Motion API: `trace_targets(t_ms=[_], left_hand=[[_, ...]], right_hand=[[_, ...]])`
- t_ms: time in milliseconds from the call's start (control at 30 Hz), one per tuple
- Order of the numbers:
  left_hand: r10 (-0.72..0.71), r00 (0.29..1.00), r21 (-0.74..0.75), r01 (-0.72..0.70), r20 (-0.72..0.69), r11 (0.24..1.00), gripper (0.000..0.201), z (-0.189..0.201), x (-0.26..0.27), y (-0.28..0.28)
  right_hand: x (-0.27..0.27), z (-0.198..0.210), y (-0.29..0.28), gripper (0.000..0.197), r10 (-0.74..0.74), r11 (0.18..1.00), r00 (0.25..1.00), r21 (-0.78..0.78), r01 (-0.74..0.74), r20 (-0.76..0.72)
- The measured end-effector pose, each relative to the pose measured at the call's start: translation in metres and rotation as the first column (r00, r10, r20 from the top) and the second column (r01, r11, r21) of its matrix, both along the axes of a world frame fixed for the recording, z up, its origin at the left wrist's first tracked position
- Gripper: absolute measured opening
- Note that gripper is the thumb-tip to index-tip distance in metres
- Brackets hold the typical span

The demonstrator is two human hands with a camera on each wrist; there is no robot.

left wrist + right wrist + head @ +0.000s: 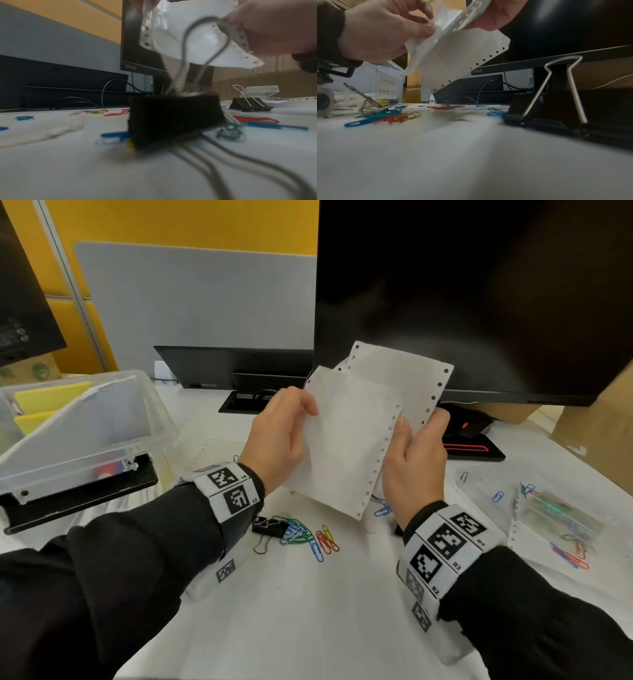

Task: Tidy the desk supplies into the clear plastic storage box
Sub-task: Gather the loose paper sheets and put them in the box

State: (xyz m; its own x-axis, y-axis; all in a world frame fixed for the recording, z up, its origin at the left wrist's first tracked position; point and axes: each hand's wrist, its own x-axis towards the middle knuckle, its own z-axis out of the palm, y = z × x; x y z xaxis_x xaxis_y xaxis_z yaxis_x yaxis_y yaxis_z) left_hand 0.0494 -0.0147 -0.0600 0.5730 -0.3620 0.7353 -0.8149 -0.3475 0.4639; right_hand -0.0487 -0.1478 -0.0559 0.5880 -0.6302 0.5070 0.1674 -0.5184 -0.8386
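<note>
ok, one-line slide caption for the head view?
Both hands hold white perforated paper sheets above scattered coloured paper clips.

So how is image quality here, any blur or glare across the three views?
Head view: sharp, even light, wide-angle bending at the edges, faint glare on the monitor. Left wrist view: the near binder clip is badly out of focus. Right wrist view: the hands and paper are soft, foreground desk blurred.
</note>
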Motion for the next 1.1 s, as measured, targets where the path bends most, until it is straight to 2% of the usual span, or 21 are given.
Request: trace_targets(t_ms=[67, 167, 333, 400, 467, 500, 533, 600, 667, 700, 733, 800, 967, 1100], left_hand=[[-0.003, 0.999, 0.005, 0.003, 0.048, 1.000, 0.020, 0.000, 0.000, 0.000], [-0.026, 0.999, 0.000, 0.026, 0.044, 1.000, 0.015, 0.001, -0.001, 0.000], [-0.083, 0.996, -0.026, 0.083, 0.014, 0.996, 0.022, 0.000, -0.008, -0.001], [-0.073, 0.996, -0.028, 0.074, 0.054, 0.997, 0.020, 0.000, -0.007, -0.002], [-0.049, 0.991, 0.014, 0.048, 0.127, 0.999, 0.012, -0.001, -0.004, -0.002], [-0.037, 0.988, 0.036, 0.032, 0.149, 0.999, 0.009, -0.002, -0.003, -0.001], [-0.026, 0.987, 0.051, 0.018, 0.157, 0.999, 0.007, -0.002, -0.002, -0.001], [-0.022, 0.988, 0.068, 0.012, 0.151, 0.998, 0.007, -0.002, -0.002, -0.001], [-0.032, 0.991, 0.093, 0.020, 0.131, 0.995, 0.006, -0.002, -0.003, -0.001], [-0.038, 0.992, 0.107, 0.026, 0.118, 0.994, 0.006, -0.003, -0.004, -0.002], [-0.045, 0.994, 0.116, 0.033, 0.103, 0.993, 0.006, -0.003, -0.004, -0.002], [-0.054, 0.996, 0.124, 0.044, 0.073, 0.991, 0.006, -0.003, -0.005, -0.002], [-0.050, 0.998, 0.166, 0.044, 0.037, 0.985, 0.005, -0.003, -0.005, -0.002], [-0.052, 0.998, 0.168, 0.048, 0.022, 0.985, 0.006, -0.003, -0.005, -0.002]], right_hand=[[0.000, 0.000, 0.000, 0.025, 0.020, 1.000, 1.000, 0.010, -0.020, -0.003], [0.000, 0.000, 0.003, 0.024, 0.080, 0.996, 0.997, 0.032, -0.080, -0.016], [0.000, 0.000, 0.008, 0.027, 0.185, 0.983, 0.982, 0.003, -0.185, -0.040], [-0.001, -0.002, 0.007, 0.025, 0.138, 0.989, 0.984, -0.039, -0.143, -0.109], [-0.003, -0.005, 0.001, 0.019, -0.001, 0.996, 0.964, -0.090, -0.024, -0.265], [-0.004, -0.006, -0.003, 0.020, -0.090, 0.991, 0.923, -0.129, 0.045, -0.374], [-0.006, -0.007, -0.008, 0.028, -0.182, 0.976, 0.851, -0.193, 0.098, -0.493], [-0.011, -0.009, -0.019, 0.043, -0.362, 0.920, 0.599, -0.377, 0.107, -0.714], [-0.015, -0.011, -0.030, 0.047, -0.499, 0.856, 0.309, -0.516, 0.031, -0.809], [-0.017, -0.012, -0.036, 0.047, -0.547, 0.830, 0.205, -0.558, 0.007, -0.811], [-0.019, -0.012, -0.041, 0.047, -0.572, 0.817, 0.143, -0.577, 0.010, -0.807], [-0.021, -0.012, -0.050, 0.047, -0.581, 0.813, 0.093, -0.580, 0.044, -0.808], [-0.035, -0.018, -0.067, 0.039, -0.630, 0.774, 0.033, -0.625, 0.105, -0.776], [-0.041, -0.032, -0.082, 0.032, -0.585, 0.811, 0.102, -0.583, 0.046, -0.805]])
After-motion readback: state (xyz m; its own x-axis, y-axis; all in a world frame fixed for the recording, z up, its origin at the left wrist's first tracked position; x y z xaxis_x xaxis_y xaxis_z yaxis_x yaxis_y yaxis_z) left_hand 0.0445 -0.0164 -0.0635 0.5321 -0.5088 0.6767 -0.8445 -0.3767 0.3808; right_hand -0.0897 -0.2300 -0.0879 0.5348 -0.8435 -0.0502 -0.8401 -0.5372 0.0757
